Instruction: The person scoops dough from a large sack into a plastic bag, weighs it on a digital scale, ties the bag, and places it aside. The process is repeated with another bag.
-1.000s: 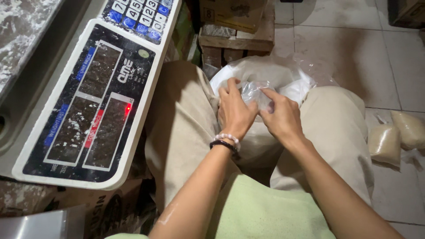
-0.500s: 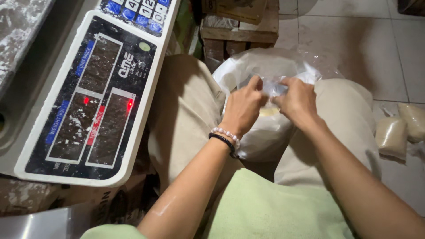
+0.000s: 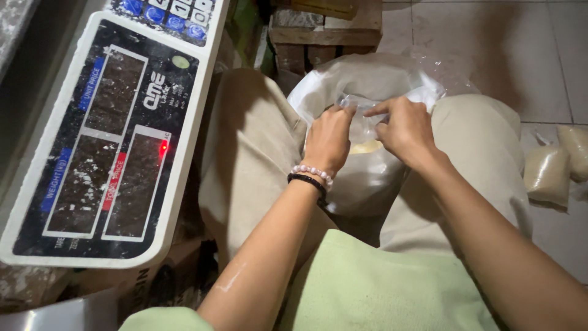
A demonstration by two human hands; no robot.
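A small clear plastic bag (image 3: 365, 132) with pale grains in it hangs between my knees, over a large open white sack (image 3: 343, 79) of the same grains. My left hand (image 3: 329, 140), with two bead bracelets at the wrist, pinches the small bag's mouth on its left side. My right hand (image 3: 404, 130) pinches the mouth on the right side. Both hands are shut on the bag's top edge and sit close together above my beige trousers.
A digital weighing scale (image 3: 116, 135) with a dusty display panel and a red light stands at the left. A wooden crate (image 3: 324, 30) is behind the sack. Two filled small bags (image 3: 551, 175) lie on the tiled floor at the right.
My hands have lifted out of the sack with the small bag. Its grains now show below my fingers, and the hands have drawn slightly apart at the bag's mouth.
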